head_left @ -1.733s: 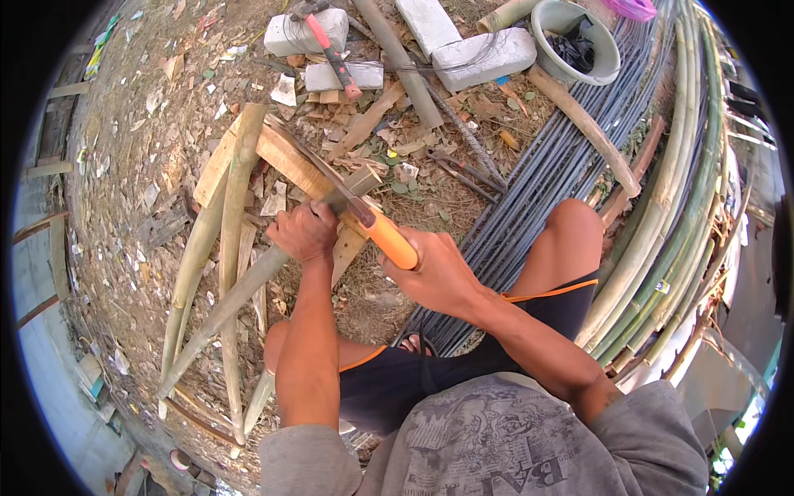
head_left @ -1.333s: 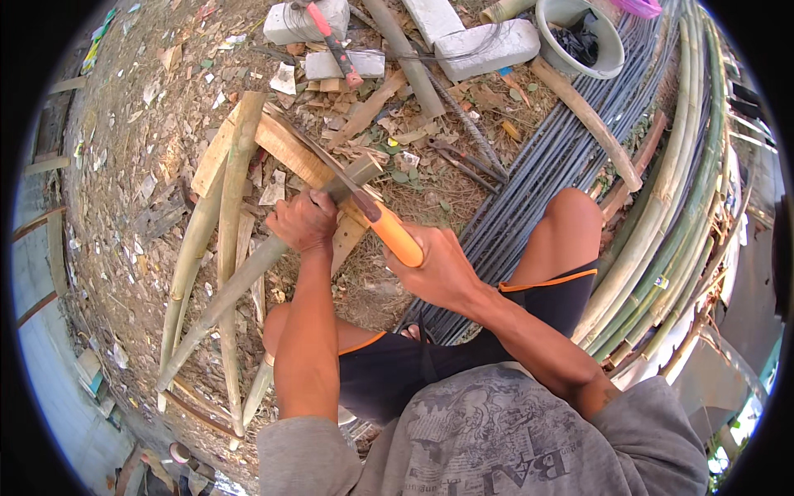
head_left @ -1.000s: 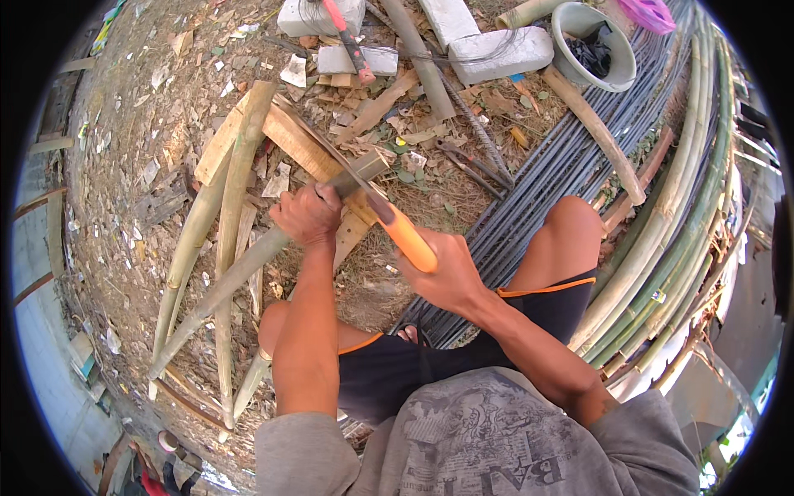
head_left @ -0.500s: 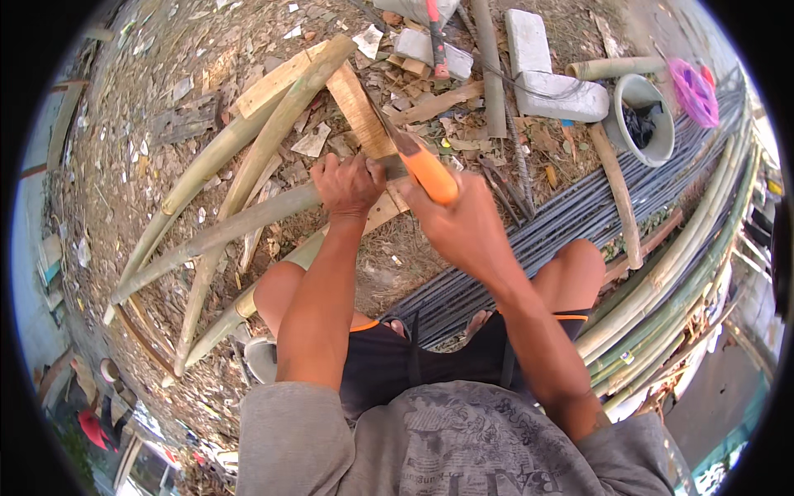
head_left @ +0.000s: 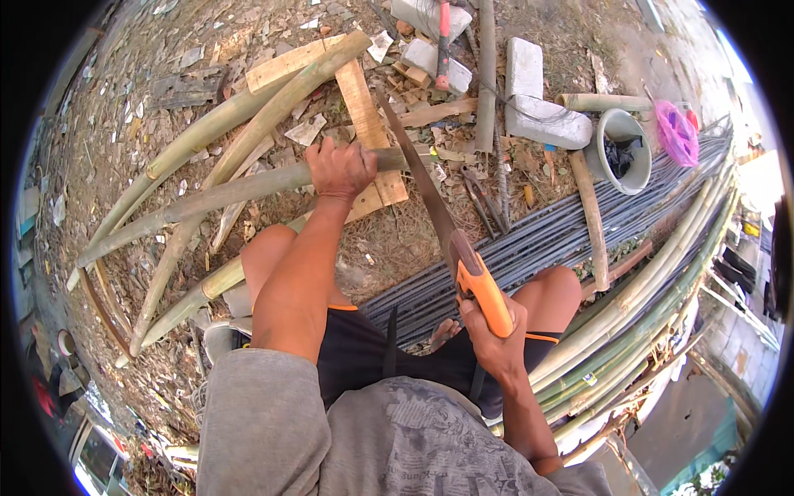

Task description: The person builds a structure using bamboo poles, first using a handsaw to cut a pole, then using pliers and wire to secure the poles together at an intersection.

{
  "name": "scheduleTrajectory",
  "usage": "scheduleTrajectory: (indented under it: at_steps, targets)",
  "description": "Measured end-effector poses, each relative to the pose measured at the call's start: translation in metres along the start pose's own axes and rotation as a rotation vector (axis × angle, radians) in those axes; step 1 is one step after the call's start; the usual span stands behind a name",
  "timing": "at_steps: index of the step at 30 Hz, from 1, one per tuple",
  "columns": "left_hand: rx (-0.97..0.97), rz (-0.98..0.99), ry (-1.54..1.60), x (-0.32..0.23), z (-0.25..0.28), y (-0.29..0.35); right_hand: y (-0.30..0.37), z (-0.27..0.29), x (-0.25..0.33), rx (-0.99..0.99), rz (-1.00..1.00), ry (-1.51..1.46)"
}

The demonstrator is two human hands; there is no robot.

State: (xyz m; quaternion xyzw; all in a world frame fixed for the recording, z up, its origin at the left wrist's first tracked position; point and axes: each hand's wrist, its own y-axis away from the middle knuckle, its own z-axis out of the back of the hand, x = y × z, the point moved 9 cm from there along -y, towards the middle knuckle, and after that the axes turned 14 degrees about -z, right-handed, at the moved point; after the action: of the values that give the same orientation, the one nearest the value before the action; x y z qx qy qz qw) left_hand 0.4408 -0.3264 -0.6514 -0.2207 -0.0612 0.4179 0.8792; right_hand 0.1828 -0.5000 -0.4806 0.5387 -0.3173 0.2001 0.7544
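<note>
Left hand (head_left: 341, 168) clenches pole (head_left: 231, 197), right hand (head_left: 498, 337) saw (head_left: 441, 207); 1 bucket (head_left: 637, 176) stands near rods (head_left: 529, 240).

Littered brown ground (head_left: 571, 33) with dark metal rods (head_left: 538, 230), 2 whitish blocks (head_left: 548, 122) in an L, pincers (head_left: 484, 202)

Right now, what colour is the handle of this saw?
The saw handle is mostly orange; it shows best in the head view.

There was one saw (head_left: 443, 221), four pale blocks (head_left: 550, 122), one red-handled tool (head_left: 443, 50), one pair of pincers (head_left: 471, 179), one grey bucket (head_left: 595, 159) — and two plastic bags (head_left: 678, 136), one pink, one black.
</note>
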Motion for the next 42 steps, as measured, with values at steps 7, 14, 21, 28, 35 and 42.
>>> scheduleTrajectory:
  at_steps: [7, 14, 21, 28, 35, 42]
  targets:
    - [0.170, 0.063, 0.048, 0.007, -0.013, 0.003, 0.060, 0.022, -0.026, -0.062, -0.008, 0.151]
    - [0.073, 0.049, 0.047, 0.012, -0.003, 0.012, -0.036, -0.022, -0.018, -0.122, 0.110, 0.272]
    - [0.156, 0.052, 0.066, 0.006, -0.012, 0.004, -0.142, -0.047, -0.066, 0.000, 0.262, -0.125]
    - [0.057, 0.037, 0.066, 0.005, -0.013, 0.000, -0.078, -0.036, 0.038, -0.042, 0.067, 0.291]
    - [0.070, 0.063, 0.063, 0.014, -0.013, -0.005, 0.067, 0.045, -0.028, -0.074, -0.123, 0.291]
    - [0.076, 0.068, 0.038, 0.017, -0.010, 0.002, 0.027, 0.025, -0.012, -0.053, -0.053, 0.166]
